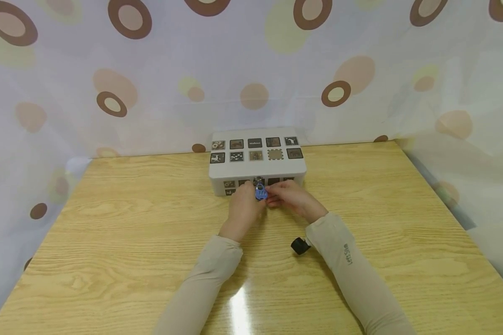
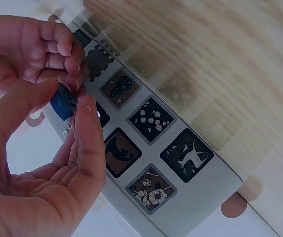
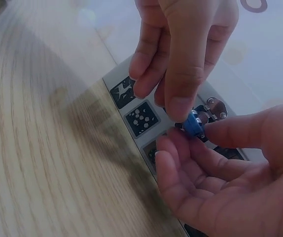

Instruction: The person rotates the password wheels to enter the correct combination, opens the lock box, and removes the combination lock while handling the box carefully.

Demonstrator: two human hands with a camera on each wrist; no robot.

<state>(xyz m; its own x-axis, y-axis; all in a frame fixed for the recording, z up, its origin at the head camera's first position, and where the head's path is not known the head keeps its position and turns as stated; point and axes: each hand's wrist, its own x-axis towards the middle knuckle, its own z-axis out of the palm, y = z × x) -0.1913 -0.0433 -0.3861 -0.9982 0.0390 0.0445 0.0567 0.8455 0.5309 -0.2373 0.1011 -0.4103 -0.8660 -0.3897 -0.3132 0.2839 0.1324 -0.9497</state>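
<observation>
The left hand (image 1: 244, 200) and right hand (image 1: 291, 196) meet at 1 blue padlock (image 1: 261, 193) — both pinch it, thumbs and fingers parted only by its body — at the metal clasp (image 1: 258, 180) on the front of the white box (image 1: 257, 169)

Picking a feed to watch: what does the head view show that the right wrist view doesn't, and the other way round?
Head only: the right sleeve with its lettering and the small black object beside it.
Right wrist only: the palm of the right hand.
Both: that hand and the left hand at the blue padlock, plus the metal latch, white box and wooden table.
</observation>
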